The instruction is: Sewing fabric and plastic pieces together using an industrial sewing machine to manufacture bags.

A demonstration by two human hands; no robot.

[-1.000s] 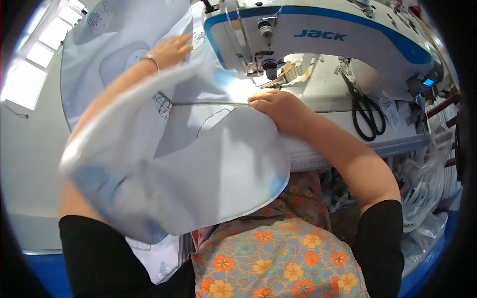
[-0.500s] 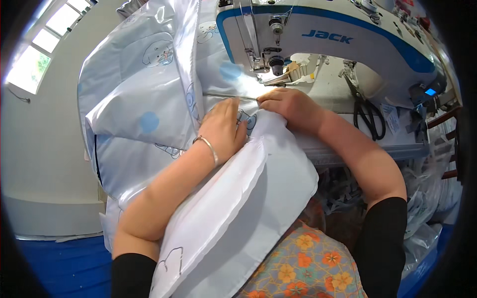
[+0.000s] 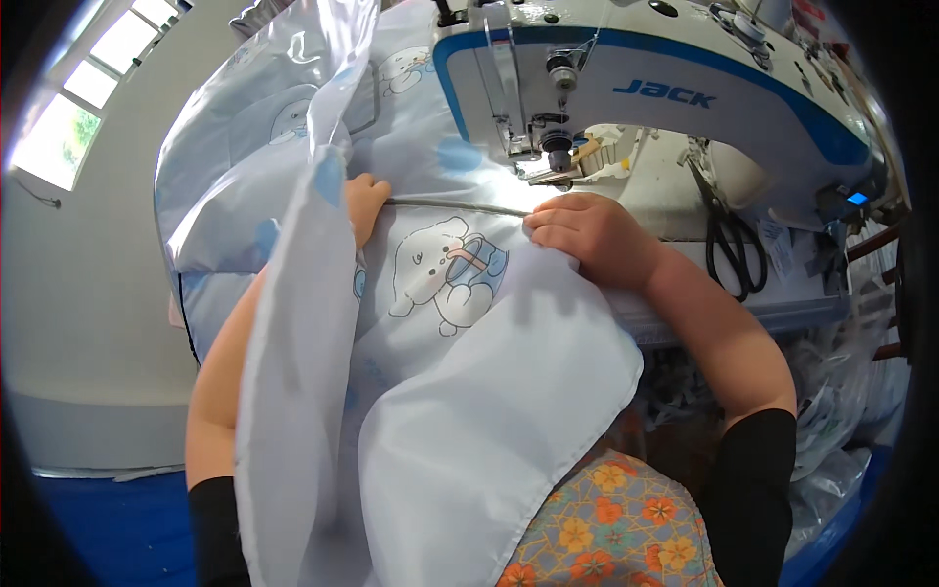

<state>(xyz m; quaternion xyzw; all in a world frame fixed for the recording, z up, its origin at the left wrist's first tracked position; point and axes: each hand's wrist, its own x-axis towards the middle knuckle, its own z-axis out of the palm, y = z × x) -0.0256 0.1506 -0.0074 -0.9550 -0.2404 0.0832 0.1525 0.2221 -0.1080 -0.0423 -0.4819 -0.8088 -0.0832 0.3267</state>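
Observation:
A pale, shiny fabric (image 3: 489, 362) with printed puppies and blue dots spreads under the sewing machine (image 3: 675, 108) and down over my lap. Across it runs a narrow grey strip (image 3: 455, 205), stretched fairly straight between my hands. At the strip's left end, my left hand (image 3: 367, 207) is closed on it, the wrist hidden behind a raised fold of the fabric (image 3: 293, 362). My right hand (image 3: 592, 235) has its fingers pressed together on the strip's right end, just in front of the presser foot (image 3: 553, 178). The machine's lamp lights this spot brightly.
Black-handled scissors (image 3: 729, 245) lie on the machine bed at the right. Clear plastic bags (image 3: 831, 401) and scraps hang below the table's right side. A floral apron (image 3: 606, 528) covers my lap. A pale wall (image 3: 88, 323) stands at the left.
My left hand has moved left and away from the right hand, now behind a lifted fold of fabric. The printed puppy and more of the grey strip are uncovered. My right hand has shifted slightly.

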